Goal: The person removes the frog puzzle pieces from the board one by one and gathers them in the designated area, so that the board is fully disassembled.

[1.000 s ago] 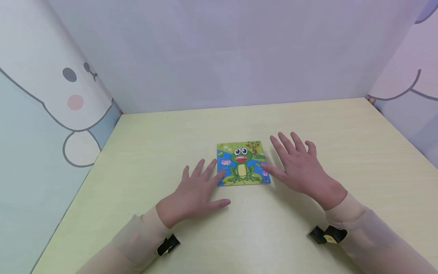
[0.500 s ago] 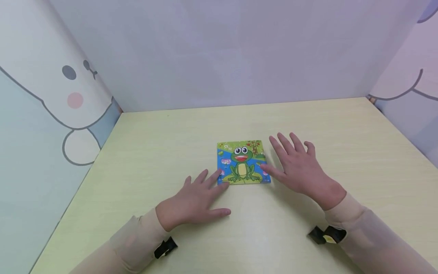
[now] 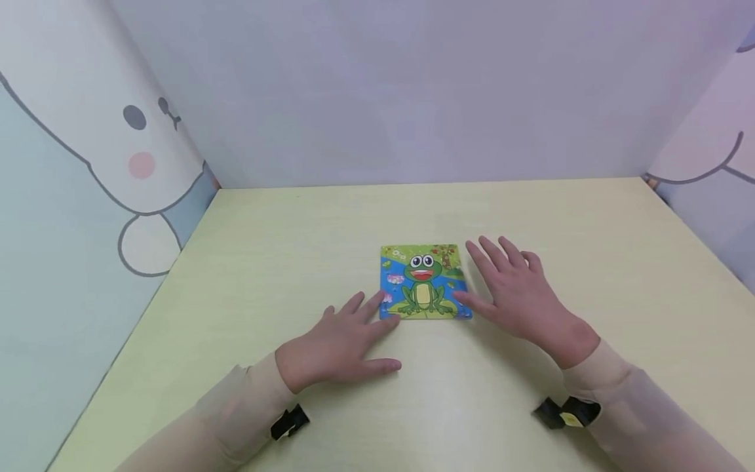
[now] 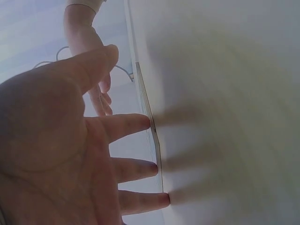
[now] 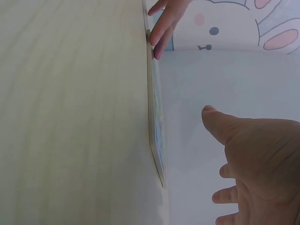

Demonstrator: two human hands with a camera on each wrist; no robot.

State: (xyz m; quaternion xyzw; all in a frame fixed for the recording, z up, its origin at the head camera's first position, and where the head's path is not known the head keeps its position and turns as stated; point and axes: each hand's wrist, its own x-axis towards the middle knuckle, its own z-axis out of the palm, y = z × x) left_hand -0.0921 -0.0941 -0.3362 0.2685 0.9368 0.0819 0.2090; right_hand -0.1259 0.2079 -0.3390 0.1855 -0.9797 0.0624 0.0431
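Observation:
A thin square board [image 3: 422, 292] with a cartoon frog printed on its top lies flat on the table. My left hand [image 3: 336, 347] is at its near left corner, fingers spread and straight. In the left wrist view, those fingertips [image 4: 149, 167] come right at the edge of the board and the tabletop. My right hand [image 3: 525, 298] hovers by the board's right side, its thumb overlapping the right edge in the head view. The right wrist view shows this right hand [image 5: 262, 164] raised, apart from the board's pale edge [image 5: 151, 108]. Neither hand grips anything.
The pale wood-grain table [image 3: 283, 249] runs back to a plain light wall [image 3: 413, 92]. Side panels with cartoon drawings [image 3: 141, 144] stand left and right. A black wrist strap [image 3: 289, 423] sits on each sleeve.
My left hand's index and middle fingers have drawn a little toward me, from over the board to its near left corner. The right hand has barely moved; the head view has shifted slightly.

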